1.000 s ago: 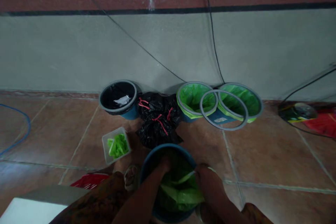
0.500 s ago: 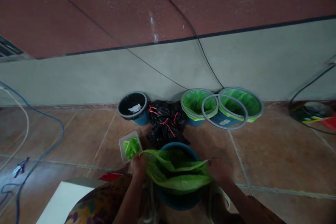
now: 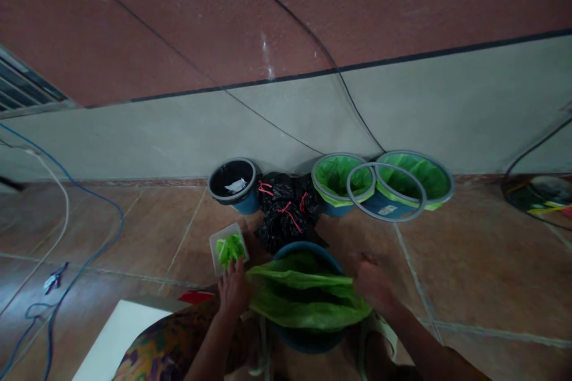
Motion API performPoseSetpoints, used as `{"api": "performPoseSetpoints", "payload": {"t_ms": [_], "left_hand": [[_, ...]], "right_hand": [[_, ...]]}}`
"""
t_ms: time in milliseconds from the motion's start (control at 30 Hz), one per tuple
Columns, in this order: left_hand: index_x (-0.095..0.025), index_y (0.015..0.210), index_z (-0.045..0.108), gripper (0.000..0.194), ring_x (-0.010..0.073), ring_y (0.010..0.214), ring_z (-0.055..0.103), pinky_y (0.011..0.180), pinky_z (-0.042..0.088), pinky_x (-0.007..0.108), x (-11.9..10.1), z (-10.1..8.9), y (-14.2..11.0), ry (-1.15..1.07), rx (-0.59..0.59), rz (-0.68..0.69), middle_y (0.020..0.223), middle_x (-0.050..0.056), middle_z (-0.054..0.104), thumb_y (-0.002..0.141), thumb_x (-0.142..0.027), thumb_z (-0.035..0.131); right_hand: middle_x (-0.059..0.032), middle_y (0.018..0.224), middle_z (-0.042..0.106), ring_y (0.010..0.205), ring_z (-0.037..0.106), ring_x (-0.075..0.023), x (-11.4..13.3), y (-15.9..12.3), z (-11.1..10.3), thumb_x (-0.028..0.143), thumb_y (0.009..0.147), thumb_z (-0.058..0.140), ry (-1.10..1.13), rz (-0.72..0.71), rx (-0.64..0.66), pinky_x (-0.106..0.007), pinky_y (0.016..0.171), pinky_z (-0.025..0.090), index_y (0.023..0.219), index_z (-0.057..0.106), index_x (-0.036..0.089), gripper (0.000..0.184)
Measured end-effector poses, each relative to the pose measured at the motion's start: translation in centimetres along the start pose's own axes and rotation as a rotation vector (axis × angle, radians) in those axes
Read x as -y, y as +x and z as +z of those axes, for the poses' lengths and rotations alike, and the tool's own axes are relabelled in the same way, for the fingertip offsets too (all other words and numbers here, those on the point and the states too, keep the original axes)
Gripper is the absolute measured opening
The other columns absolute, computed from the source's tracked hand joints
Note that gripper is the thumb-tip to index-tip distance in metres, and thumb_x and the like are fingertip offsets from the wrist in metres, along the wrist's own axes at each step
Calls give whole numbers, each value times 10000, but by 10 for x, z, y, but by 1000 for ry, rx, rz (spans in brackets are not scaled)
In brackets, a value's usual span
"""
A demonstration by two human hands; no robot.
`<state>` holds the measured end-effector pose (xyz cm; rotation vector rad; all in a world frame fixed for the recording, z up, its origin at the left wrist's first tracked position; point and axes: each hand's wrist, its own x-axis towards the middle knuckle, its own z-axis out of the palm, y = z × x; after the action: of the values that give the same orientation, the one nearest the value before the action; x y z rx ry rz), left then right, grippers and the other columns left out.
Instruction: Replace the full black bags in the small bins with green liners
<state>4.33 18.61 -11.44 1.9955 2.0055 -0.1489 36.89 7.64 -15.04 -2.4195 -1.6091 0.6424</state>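
Tiled floor (image 3: 469,262) by a grey wall (image 3: 179,131): three bins against it, one black-lined (image 3: 248,203), two green-lined (image 3: 342,177) (image 3: 415,175); one grey ring (image 3: 386,219); black bags (image 3: 286,211), red-tied, about three. Fourth bin, a blue bin (image 3: 308,248), sits nearest the person, a green liner (image 3: 308,303) spread across its mouth, no longer sunk inside as earlier. Left hand (image 3: 233,290) and right hand (image 3: 373,283) well apart at the liner's edges; grip unclear. One plastic tub (image 3: 223,237) of green liners just beside the left hand.

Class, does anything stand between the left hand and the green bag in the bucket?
Nothing visible: the left hand is at the edge of the green plastic bag in the blue bucket; the clear tub lies beyond the hand.
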Motion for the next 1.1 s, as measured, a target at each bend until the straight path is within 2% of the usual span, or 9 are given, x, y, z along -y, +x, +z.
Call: {"api": "performPoseSetpoints", "payload": {"t_ms": [67,167,267,400,533,667,767,967,1100], "left_hand": [[-166,1391,472,655,296,1284,495,1062,380,426,-21,-8,0,9,7,222,1461,151,474,745,-97,551],[-204,1250,594,463,240,1211,539,1072,368,373,-53,0,3,-26,167,518,1284,84,623,791,-159,546],[-172,1127,664,314,266,1155,570,1030,387,412,-72,21,9,60,274,571,1164,113,679,861,-232,508],[-122,905,712,242,325,1095,591,988,368,496,-79,36,15,254,307,621,993,169,714,863,-193,485],[-137,837,713,267,306,1047,614,991,338,517,-80,30,18,250,300,632,934,154,727,884,-171,452],[-179,929,692,288,218,961,652,925,393,375,-81,24,28,56,162,463,973,92,727,942,-220,407],[-178,959,682,255,185,916,664,803,422,278,-85,24,45,-33,124,368,995,84,725,944,-245,436],[-183,919,735,244,165,871,658,783,421,244,-99,35,86,-158,157,379,938,62,741,895,-236,498],[-153,820,765,219,162,791,630,728,415,241,-98,54,109,-352,316,288,799,39,723,805,-226,559]], "right_hand": [[-121,1212,668,1135,604,-244,21,2,-6,78,797,440,30,-87,29,-338,982,429,1249,624,175,498],[-117,1174,682,1127,603,-235,46,1,-2,195,885,445,67,-195,147,-325,1003,406,1162,668,169,357],[-144,1109,694,1130,590,-270,55,0,8,213,894,461,-66,-182,242,-356,997,395,992,723,151,287],[-158,1042,707,1070,608,-283,52,0,13,141,887,426,-205,-161,304,-370,928,411,886,744,144,318],[-130,975,736,963,657,-254,48,6,5,155,888,438,-167,-133,282,-331,825,425,855,752,170,316],[-113,945,759,894,696,-226,42,18,0,289,959,400,-34,-19,241,-290,732,422,932,744,195,357],[-117,932,764,876,707,-219,38,29,2,340,981,373,36,69,186,-277,699,417,943,746,197,402],[-129,996,763,922,710,-229,35,55,11,389,974,380,123,233,154,-273,709,442,995,756,199,422],[-121,1010,764,925,707,-220,28,67,24,380,953,411,184,301,180,-266,715,462,991,762,195,398]]}}
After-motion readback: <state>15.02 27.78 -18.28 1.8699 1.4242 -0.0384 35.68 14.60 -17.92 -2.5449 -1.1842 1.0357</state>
